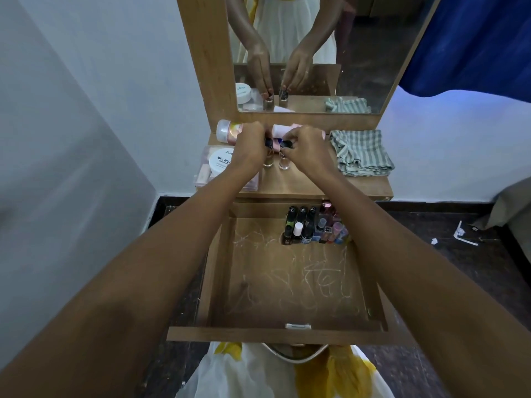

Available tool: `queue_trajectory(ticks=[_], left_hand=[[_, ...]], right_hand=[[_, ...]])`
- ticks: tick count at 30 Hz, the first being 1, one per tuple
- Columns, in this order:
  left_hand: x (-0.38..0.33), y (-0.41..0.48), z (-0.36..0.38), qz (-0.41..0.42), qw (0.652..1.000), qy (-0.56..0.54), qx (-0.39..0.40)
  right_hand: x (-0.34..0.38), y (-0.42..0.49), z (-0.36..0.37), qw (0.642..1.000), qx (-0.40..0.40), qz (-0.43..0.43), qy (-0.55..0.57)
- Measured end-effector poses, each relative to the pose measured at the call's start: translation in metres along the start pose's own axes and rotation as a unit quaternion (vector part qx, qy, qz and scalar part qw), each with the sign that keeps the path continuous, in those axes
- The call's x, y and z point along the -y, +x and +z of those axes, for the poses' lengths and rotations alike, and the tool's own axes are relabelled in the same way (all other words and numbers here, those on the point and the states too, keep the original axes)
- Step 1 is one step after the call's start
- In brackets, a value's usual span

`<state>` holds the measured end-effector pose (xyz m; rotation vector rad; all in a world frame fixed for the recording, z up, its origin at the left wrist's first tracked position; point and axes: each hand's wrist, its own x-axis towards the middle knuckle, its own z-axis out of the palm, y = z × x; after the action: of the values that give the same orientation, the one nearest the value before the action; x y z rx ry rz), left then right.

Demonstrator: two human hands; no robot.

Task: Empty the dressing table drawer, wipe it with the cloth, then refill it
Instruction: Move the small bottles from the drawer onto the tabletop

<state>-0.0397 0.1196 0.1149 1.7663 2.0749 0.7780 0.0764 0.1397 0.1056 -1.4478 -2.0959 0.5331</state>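
Note:
The wooden drawer (287, 282) is pulled open below the dressing table top (304, 182). Its floor is mostly bare with white scribbles; several nail polish bottles (313, 225) stand in its far right corner. On the table top, my left hand (250, 147) pinches the dark cap of a small clear bottle (268, 161). My right hand (307, 147) pinches the cap of a second clear bottle (284, 163) beside it. Both bottles stand upright on the top. A striped grey-green cloth (362, 153) lies crumpled at the right of the top.
A white nail polish remover tub (219, 163) sits on a clear box at the left of the top. Two pink-white bottles (227, 130) lie by the mirror (316, 53). A blue curtain (474, 44) hangs at the right; paper scraps lie on the dark floor (465, 234).

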Motion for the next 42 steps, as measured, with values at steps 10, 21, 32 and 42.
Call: queue_trajectory(ticks=[10,21,32,42], left_hand=[[0.003,0.008,0.007,-0.007,0.999,0.016,-0.026],[0.005,0.001,0.008,-0.040,0.998,0.001,-0.050],[-0.012,-0.070,0.014,0.050,0.994,-0.043,-0.088],[0.013,-0.125,0.063,-0.007,0.999,-0.001,0.053]], right_hand=[[-0.001,0.016,0.016,1.000,-0.015,0.008,0.021],[-0.003,0.004,0.008,0.999,-0.027,0.006,0.028],[-0.010,-0.047,-0.008,0.996,-0.077,-0.018,0.040],[-0.037,-0.117,0.023,0.993,0.061,0.090,0.041]])
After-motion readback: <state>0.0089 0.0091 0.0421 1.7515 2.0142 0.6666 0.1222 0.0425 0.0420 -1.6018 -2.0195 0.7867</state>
